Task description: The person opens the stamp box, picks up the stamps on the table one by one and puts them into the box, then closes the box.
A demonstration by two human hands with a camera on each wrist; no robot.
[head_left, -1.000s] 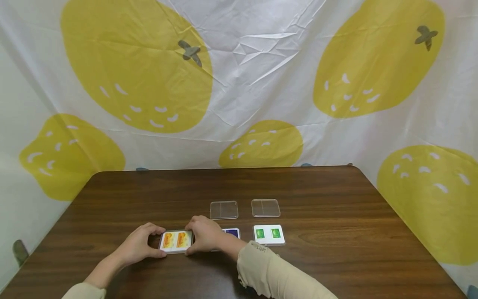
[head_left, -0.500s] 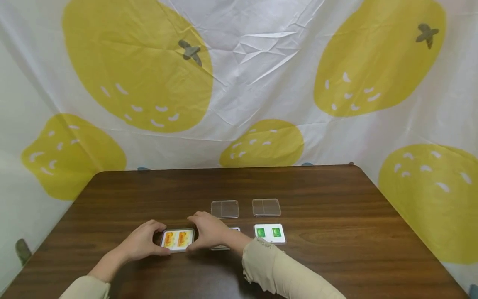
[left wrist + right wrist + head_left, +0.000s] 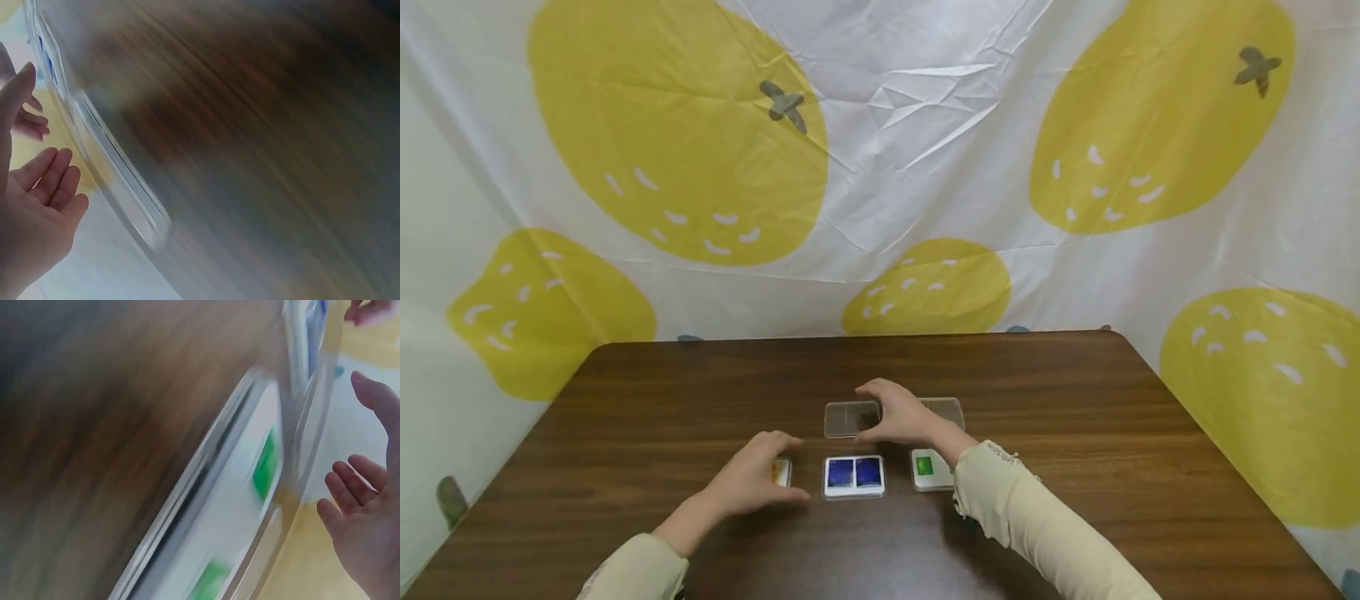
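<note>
In the head view my left hand (image 3: 748, 477) hovers over a clear case with orange-printed cards (image 3: 782, 472), hiding most of it. Its thumb and fingers are spread apart and hold nothing. My right hand (image 3: 904, 417) hangs above the gap between two clear plastic lids, the left one (image 3: 842, 420) and the right one (image 3: 951, 412), partly covering both. Nothing is between its fingers, as the right wrist view also shows. Between the hands lies a case with two dark blue cards (image 3: 854, 476). A case with green-printed cards (image 3: 931, 471) sits partly under my right forearm.
The brown wood-grain table (image 3: 1037, 375) carries the cases in a front row, with the lids behind. A white curtain with yellow fruit prints (image 3: 925, 283) hangs at the table's far edge. Both wrist views are blurred.
My right hand has left the side of the orange-printed card case and moved right and back to the lids. My left hand has shifted right, over that case. The blue cards are uncovered.
</note>
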